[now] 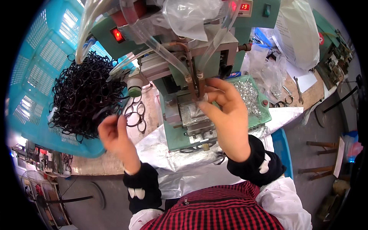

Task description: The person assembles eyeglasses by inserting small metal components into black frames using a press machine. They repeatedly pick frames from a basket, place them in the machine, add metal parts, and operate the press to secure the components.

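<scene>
My left hand (118,142) is beside a heap of black looped parts (86,90), its fingers pinched together. A dark blur shows by its fingertips, but whether they hold a part I cannot make out. Several more black looped parts (135,114) lie on the bench just past it. My right hand (229,115) reaches into the green bench machine (174,140), thumb and fingers closed by the narrow upright tooling (197,86) above a metal block (190,114). What is between those fingertips is too small to tell. Clear tubes (165,53) run down to the tooling.
A blue plastic basket (42,51) surrounds the heap at left. Small shiny metal pieces (247,96) fill a green tray to the right. Beyond lie a wrench (298,90) and plastic bags (264,63). Silvery sheeting (168,157) covers the bench's near edge.
</scene>
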Motion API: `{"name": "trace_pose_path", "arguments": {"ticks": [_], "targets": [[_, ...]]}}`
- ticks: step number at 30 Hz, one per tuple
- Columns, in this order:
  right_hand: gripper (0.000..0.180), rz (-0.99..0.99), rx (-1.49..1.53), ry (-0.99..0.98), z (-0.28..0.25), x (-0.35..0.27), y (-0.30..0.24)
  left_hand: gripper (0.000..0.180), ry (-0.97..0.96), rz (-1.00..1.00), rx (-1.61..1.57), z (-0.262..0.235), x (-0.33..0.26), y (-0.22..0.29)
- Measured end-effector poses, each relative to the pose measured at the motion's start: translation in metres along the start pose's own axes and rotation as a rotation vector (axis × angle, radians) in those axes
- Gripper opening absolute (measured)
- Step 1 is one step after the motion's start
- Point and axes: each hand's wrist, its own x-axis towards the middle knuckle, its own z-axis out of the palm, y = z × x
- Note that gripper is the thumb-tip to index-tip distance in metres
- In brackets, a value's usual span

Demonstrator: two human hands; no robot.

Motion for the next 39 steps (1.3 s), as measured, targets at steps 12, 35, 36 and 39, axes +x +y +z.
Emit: {"name": "trace_pose_path", "arguments": {"ticks": [12,35,36,39], "targets": [[0.015,-0.485,-1.36,0.113,-0.151,0.013,0.057,0.022,-0.744,1.101,0.045,0.067,-0.042,0.075],[0.011,-0.507,-1.315,0.054,-0.126,0.034,0.041,0.025,-0.423,0.365,0.998,-0.082,0.073,-0.013],[0.011,-0.482,-1.262,0.08,-0.127,0.036,0.045,0.028,-0.5,0.319,1.062,-0.081,0.071,-0.036],[0.012,-0.363,-1.079,0.154,-0.129,0.035,0.054,0.02,-0.546,0.329,1.124,-0.081,0.058,-0.124]]}}
